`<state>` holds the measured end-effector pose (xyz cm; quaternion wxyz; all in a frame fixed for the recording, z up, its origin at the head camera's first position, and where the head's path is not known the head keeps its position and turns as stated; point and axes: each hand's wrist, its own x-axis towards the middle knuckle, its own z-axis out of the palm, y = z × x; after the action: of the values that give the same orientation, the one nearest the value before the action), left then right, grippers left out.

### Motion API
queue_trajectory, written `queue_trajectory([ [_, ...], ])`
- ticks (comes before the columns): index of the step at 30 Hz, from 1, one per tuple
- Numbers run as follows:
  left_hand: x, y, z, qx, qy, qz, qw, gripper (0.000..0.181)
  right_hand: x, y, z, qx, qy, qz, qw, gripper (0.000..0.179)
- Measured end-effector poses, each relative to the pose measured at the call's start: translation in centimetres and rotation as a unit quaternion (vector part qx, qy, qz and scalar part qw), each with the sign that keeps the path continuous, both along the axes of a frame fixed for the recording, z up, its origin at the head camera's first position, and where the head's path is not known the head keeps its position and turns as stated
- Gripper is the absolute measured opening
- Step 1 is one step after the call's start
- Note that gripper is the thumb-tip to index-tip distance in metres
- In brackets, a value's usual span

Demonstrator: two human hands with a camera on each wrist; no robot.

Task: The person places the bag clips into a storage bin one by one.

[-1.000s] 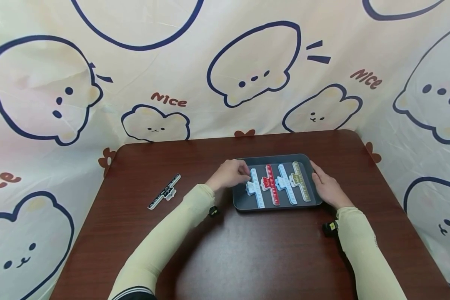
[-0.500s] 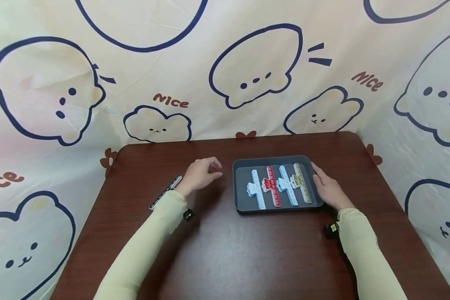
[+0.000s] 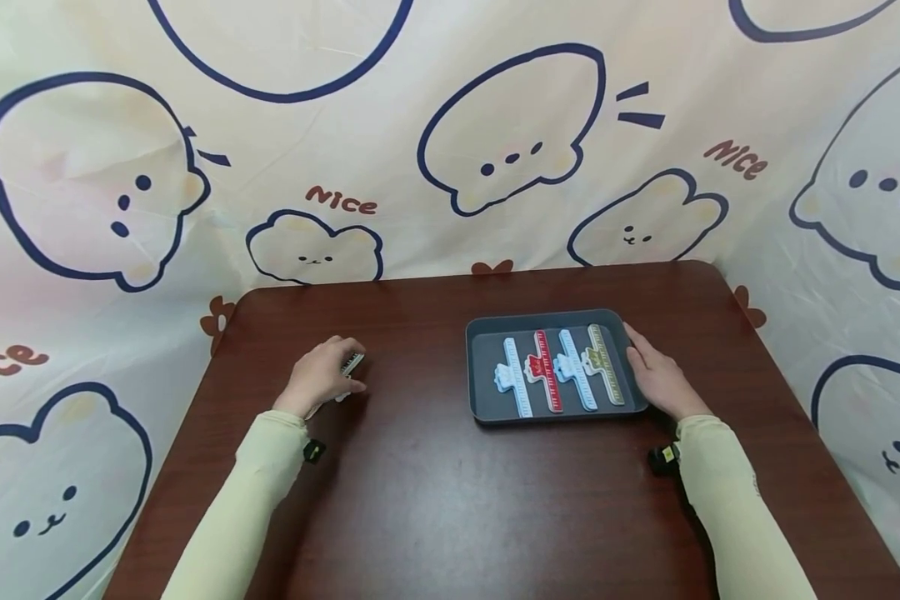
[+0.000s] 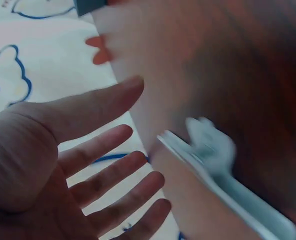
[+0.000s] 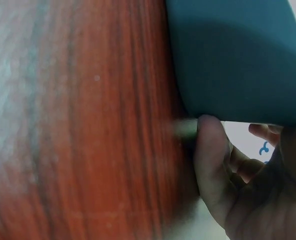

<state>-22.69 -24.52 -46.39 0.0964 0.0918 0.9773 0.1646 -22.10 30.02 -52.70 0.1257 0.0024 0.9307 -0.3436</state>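
My left hand (image 3: pixel 318 379) is over the black ruler clip (image 3: pixel 352 364) on the left of the table and partly hides it. In the left wrist view its fingers (image 4: pixel 108 175) are spread apart, and the blurred clip (image 4: pixel 213 150) lies beyond them with a gap between. At the right end of the dark grey tray (image 3: pixel 487 408), my right hand (image 3: pixel 667 383) holds the edge, the thumb (image 5: pixel 211 145) against the tray's corner. Lying side by side inside are a blue ruler clip (image 3: pixel 513 379), a red one (image 3: pixel 543 371), another blue one (image 3: pixel 576 369) and a yellow-green one (image 3: pixel 604 364).
Both hands work over a dark brown wooden table (image 3: pixel 435 500). A pale cloth (image 3: pixel 495 125) with blue-outlined cartoon figures hangs behind the table and along its sides. A small black device (image 3: pixel 663 457) sits at the right wrist, another (image 3: pixel 314 451) at the left.
My left hand has moved left from beside the tray's left end to the black ruler clip. The right hand and the tray have stayed in place.
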Motion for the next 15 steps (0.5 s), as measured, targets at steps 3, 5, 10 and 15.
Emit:
queue_trajectory([
  [3, 0.5, -1.1, -0.5, -0.009, -0.013, 0.006, 0.9998, 0.063, 0.0, 0.0, 0.0, 0.004, 0.003, -0.001, 1.0, 0.06],
  [5, 0.8, -1.5, -0.9, -0.014, -0.015, 0.008, 0.9998, 0.06, -0.1, 0.1, 0.0, 0.006, 0.002, -0.001, 1.0, 0.06],
  [10, 0.8, -2.0, -1.7, -0.016, 0.007, 0.008, 0.9998, 0.047, -0.1, 0.1, -0.1, 0.006, 0.0, -0.001, 1.0, 0.059],
  [15, 0.5, -2.0, -1.9, -0.009, 0.014, 0.002, 0.9999, 0.034, -0.1, 0.1, -0.1, 0.003, -0.001, -0.001, 1.0, 0.06],
])
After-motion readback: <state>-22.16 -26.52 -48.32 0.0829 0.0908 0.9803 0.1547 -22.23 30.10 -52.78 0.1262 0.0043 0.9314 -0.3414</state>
